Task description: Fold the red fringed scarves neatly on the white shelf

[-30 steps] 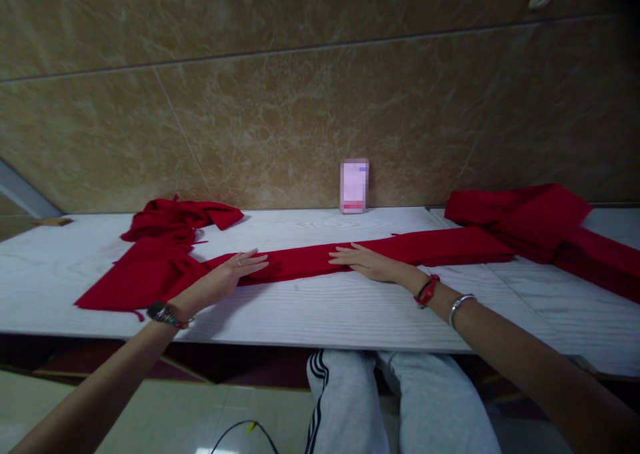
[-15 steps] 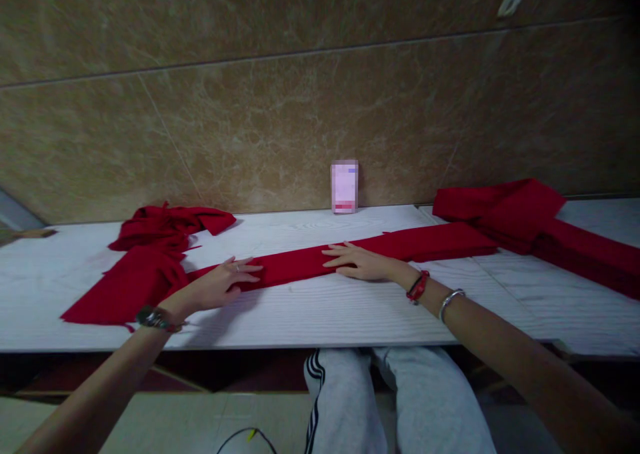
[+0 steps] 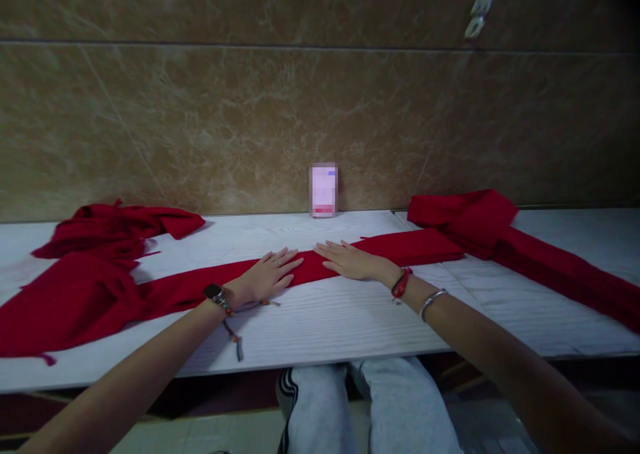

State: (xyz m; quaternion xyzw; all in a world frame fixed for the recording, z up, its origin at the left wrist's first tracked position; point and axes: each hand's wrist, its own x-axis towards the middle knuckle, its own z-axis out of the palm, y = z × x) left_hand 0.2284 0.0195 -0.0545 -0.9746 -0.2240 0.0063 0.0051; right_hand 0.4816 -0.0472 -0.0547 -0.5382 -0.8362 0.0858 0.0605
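A long folded strip of red cloth (image 3: 410, 244) runs across the white wood-grain table. Flat on its middle lies my left hand (image 3: 267, 277), fingers stretched out. Just to the right, my right hand (image 3: 353, 261) also rests flat on the strip with fingers extended; a small gap of red shows between the two hands. At the left, the strip runs into a loose, spread-out red end (image 3: 70, 301). Its right part meets a folded red bundle (image 3: 465, 217), from which another red length trails off to the right edge.
A phone-like device with a blurred screen (image 3: 323, 191) leans upright against the brown marble-tiled wall (image 3: 240, 121). Crumpled red cloth (image 3: 120, 227) lies at the back left of the white table (image 3: 325, 327). White sockets (image 3: 477, 17) are on the wall. My legs are under the table's front edge.
My left hand has slid rightward along the red strip, closer to my right hand, and now lies flatter. My right hand stays about the same place. The camera view has shifted slightly.
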